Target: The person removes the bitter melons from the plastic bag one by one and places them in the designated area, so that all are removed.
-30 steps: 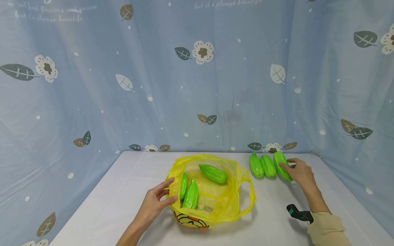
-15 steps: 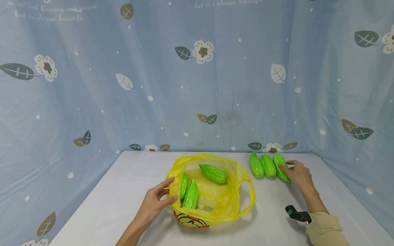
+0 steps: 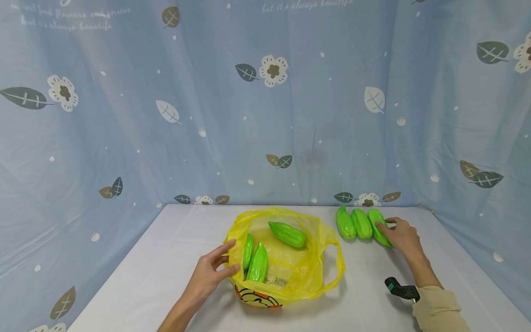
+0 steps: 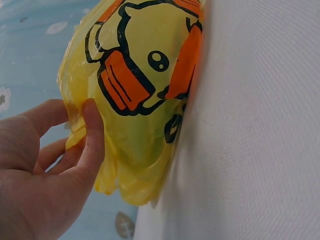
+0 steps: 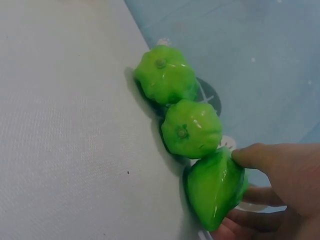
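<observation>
Thumb and fingers of the person's right hand (image 3: 404, 236) pinch a green vegetable (image 3: 375, 218), the rightmost of a row of three on the white table (image 3: 361, 281). Close beside it lies the middle vegetable (image 3: 362, 224), and at the row's left end the end vegetable (image 3: 345, 223); whether the held one touches its neighbour is hard to tell. All three lie near the table's far edge, by the blue curtain (image 3: 323, 129) with its leaves and flowers. On the right forearm are a pale sleeve (image 3: 439, 309), pushed up, and a black bracket (image 3: 401, 289) with a small green patch. Well to the left of that hand, the left hand (image 3: 209, 269) pinches the left side of a yellow bag (image 3: 292, 291), with thumb and forefinger spaced apart along the plastic. The bag sits on the table, left of the row, its mouth wide and facing up, with a handle (image 3: 341, 267) looping out on the right. Three more vegetables lie inside: a slanting vegetable (image 3: 287, 234) toward the back, a front vegetable (image 3: 258, 263) at the left, and a slim-looking vegetable (image 3: 247, 251) just beside that one, against the left wall. A black-and-orange cartoon (image 4: 155, 65) is printed on the bag's outside.
</observation>
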A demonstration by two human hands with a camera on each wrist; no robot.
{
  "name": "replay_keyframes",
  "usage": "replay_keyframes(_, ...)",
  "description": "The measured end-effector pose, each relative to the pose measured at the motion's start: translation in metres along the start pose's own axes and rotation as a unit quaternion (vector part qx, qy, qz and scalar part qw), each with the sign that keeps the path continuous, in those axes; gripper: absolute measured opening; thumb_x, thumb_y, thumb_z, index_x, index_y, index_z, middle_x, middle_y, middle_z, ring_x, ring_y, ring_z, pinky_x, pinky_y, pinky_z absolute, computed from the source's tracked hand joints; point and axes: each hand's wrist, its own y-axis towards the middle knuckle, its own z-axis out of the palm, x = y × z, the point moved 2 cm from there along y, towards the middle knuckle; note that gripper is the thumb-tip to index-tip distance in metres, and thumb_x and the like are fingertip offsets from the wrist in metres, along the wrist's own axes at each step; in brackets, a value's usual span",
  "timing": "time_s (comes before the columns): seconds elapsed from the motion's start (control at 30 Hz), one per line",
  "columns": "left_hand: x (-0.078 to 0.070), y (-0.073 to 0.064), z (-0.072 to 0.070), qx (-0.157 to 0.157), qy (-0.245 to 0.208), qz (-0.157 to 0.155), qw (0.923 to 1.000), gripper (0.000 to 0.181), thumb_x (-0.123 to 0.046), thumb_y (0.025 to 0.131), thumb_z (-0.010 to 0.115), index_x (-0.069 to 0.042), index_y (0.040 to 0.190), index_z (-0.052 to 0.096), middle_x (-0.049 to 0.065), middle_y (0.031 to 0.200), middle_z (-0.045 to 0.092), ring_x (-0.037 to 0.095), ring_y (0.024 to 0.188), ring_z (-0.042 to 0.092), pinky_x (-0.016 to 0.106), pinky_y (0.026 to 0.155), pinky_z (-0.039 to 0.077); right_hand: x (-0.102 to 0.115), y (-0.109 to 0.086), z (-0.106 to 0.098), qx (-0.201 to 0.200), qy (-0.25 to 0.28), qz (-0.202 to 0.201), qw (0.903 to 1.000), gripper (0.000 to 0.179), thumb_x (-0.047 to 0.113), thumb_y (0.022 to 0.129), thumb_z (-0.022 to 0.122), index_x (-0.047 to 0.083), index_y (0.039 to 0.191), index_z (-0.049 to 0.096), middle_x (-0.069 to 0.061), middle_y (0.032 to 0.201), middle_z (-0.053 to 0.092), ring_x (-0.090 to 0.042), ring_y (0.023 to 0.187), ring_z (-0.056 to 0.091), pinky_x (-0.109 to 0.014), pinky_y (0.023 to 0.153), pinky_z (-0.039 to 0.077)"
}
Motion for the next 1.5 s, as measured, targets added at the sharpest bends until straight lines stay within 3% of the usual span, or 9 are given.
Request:
replay_keyframes(0.73,-0.001,-0.001,0.001,0.001,-0.003,0.006,1.0000,0.064,-0.019,0.080,0.080,-0.024,0.139,0.056,0.000,0.145,0.053,0.019,0.110,0.060,0.021,0.078,0.052,0.001,-0.003,-0.012,0.021,0.004,-0.015,0.9997,0.076,0.052,0.099,0.044,-0.013,0.137,0.043,-0.040,0.127,0.053,-0.055,0.110,0.055,-0.055,0.080,0.051)
replay_keyframes(1.1,-0.001,-0.001,0.000,0.003,-0.003,0.007,1.0000,0.064,-0.018,0.080,0.080,-0.024,0.139,0.055,0.001,0.145,0.052,0.019,0.110,0.060,0.021,0.079,0.052,0.009,-0.010,-0.022,-0.015,-0.007,-0.031,0.9994,0.071,0.049,0.099,0.048,-0.012,0.135,0.047,-0.038,0.122,0.057,-0.051,0.102,0.059,-0.051,0.071,0.050)
replay_keyframes(1.5,0.001,0.000,0.000,0.001,0.001,0.007,1.0000,0.065,-0.019,0.080,0.081,-0.024,0.139,0.056,0.000,0.145,0.053,0.019,0.110,0.060,0.021,0.079,0.053,0.035,-0.021,-0.038,-0.008,-0.018,-0.072,0.9972,0.073,0.053,0.098,0.048,-0.009,0.137,0.047,-0.038,0.126,0.054,-0.056,0.108,0.054,-0.060,0.078,0.047)
